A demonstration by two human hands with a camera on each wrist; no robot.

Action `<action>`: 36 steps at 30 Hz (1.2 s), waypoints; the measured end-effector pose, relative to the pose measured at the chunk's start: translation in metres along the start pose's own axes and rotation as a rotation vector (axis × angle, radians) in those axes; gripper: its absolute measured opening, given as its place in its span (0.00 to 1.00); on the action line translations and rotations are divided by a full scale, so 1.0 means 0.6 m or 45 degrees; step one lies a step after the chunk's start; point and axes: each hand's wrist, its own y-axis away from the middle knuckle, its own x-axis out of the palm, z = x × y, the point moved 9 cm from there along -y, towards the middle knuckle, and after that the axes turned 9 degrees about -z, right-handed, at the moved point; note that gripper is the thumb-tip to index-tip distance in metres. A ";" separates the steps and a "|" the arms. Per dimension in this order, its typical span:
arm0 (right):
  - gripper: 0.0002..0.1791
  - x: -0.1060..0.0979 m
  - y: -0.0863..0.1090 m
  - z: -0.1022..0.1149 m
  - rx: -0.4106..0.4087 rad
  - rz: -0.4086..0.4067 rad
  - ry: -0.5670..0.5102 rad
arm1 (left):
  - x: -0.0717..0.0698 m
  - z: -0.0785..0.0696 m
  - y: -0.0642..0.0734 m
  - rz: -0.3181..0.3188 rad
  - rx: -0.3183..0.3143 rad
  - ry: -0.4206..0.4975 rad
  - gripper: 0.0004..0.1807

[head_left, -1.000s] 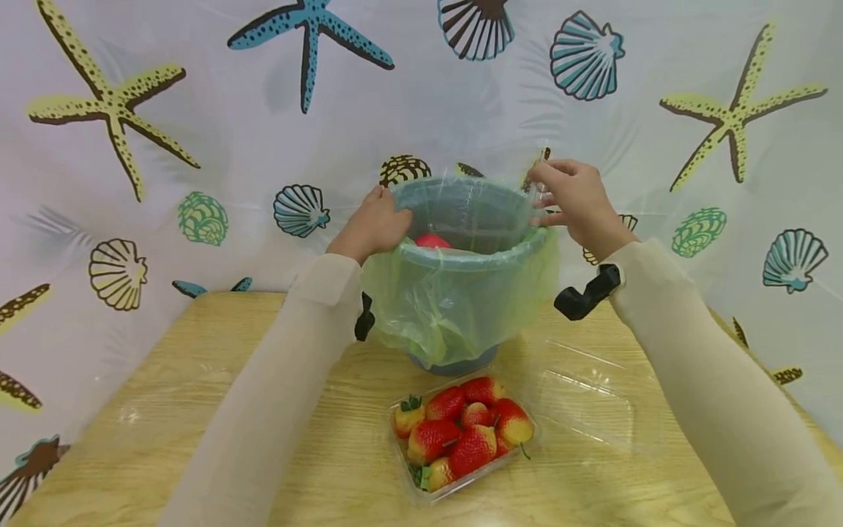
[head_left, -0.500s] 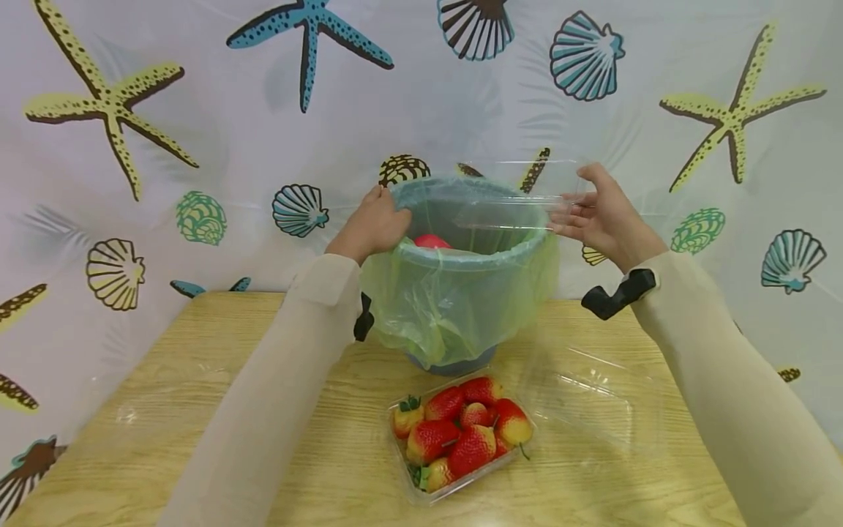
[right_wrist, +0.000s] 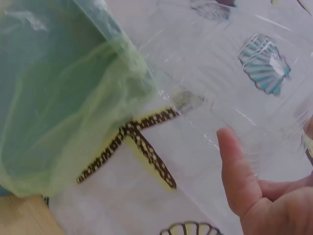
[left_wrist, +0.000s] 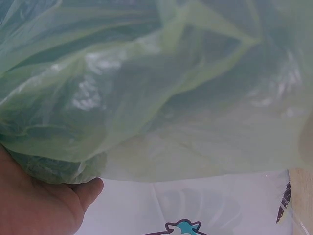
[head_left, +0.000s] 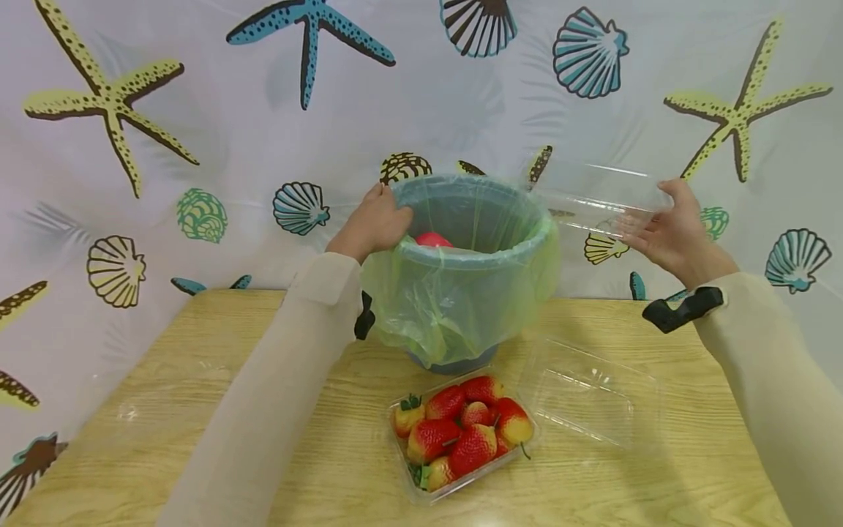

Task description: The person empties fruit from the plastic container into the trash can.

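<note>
My left hand [head_left: 374, 224] grips the near-left rim of a blue bin [head_left: 454, 364], over the pale green plastic bag [head_left: 461, 304] that lines it. In the left wrist view, the thumb and palm [left_wrist: 51, 203] press against the bag's folds. To the right of the bin, my right hand [head_left: 678, 233] holds a clear plastic tray [head_left: 602, 192] by its right end, raised above the table. The right wrist view shows the thumb along the tray's [right_wrist: 215, 58] lower side, beside the lined bin. A rounded red thing [head_left: 432, 240] shows inside the bin, partly hidden by the rim.
In front of the bin, a clear punnet of strawberries [head_left: 461, 435] stands on the wooden table [head_left: 329, 468]. Right of it lies another clear plastic piece, tray or lid [head_left: 593, 402]. Behind everything hangs a cloth [head_left: 428, 102] printed with shells and starfish.
My right hand has carried the clear tray rightward, from inside the bin's far-right rim to out beside the bin. The left hand stays on the rim.
</note>
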 end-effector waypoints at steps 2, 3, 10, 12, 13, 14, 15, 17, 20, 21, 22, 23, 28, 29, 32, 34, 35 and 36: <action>0.40 -0.020 0.002 0.001 0.016 0.001 -0.014 | -0.001 0.000 0.001 0.000 0.001 -0.002 0.35; 0.41 -0.029 0.003 0.001 0.027 0.005 -0.027 | -0.001 0.000 0.001 0.001 0.004 -0.003 0.35; 0.42 -0.079 0.008 -0.002 0.024 -0.031 -0.012 | -0.001 0.003 0.001 -0.009 -0.001 0.008 0.35; 0.41 -0.095 0.008 -0.007 0.019 -0.054 0.025 | -0.001 0.004 0.001 -0.007 -0.004 0.013 0.35; 0.41 -0.104 0.008 -0.011 0.022 -0.066 0.031 | -0.001 0.004 0.001 -0.007 -0.004 0.016 0.35; 0.40 -0.113 0.007 -0.014 0.016 -0.081 0.047 | -0.001 0.004 0.001 -0.006 -0.002 0.021 0.35; 0.42 -0.123 0.007 -0.020 0.025 -0.100 0.054 | -0.001 0.004 0.001 -0.005 -0.002 0.026 0.35; 0.43 -0.141 0.006 -0.032 0.034 -0.118 0.085 | -0.001 0.004 0.001 0.000 -0.004 0.035 0.36; 0.43 -0.163 0.004 -0.054 0.044 -0.141 0.145 | -0.001 0.003 0.001 0.004 -0.012 0.046 0.36; 0.43 -0.169 0.003 -0.062 0.046 -0.137 0.166 | -0.001 0.003 0.001 0.005 -0.016 0.049 0.36; 0.43 -0.174 0.002 -0.069 0.042 -0.132 0.186 | -0.001 0.003 0.002 0.004 -0.018 0.049 0.36; 0.43 -0.179 0.002 -0.077 0.041 -0.129 0.200 | -0.001 0.003 0.002 0.004 -0.021 0.050 0.36; 0.44 -0.201 -0.001 -0.117 0.055 -0.092 0.222 | -0.002 0.002 0.004 -0.007 -0.022 0.048 0.36; 0.43 -0.205 -0.001 -0.125 0.063 -0.083 0.228 | -0.002 0.002 0.004 -0.007 -0.021 0.047 0.36; 0.39 -0.217 -0.002 -0.146 0.067 -0.063 0.284 | -0.001 0.002 0.004 0.000 -0.019 0.045 0.36; 0.38 -0.222 -0.002 -0.158 0.062 -0.046 0.346 | -0.001 0.002 0.004 0.006 -0.021 0.048 0.36; 0.39 -0.223 -0.003 -0.163 0.055 -0.031 0.382 | -0.001 0.002 0.004 0.009 -0.019 0.045 0.36; 0.40 -0.224 -0.004 -0.168 0.053 -0.021 0.413 | -0.002 0.003 0.004 0.009 -0.018 0.043 0.36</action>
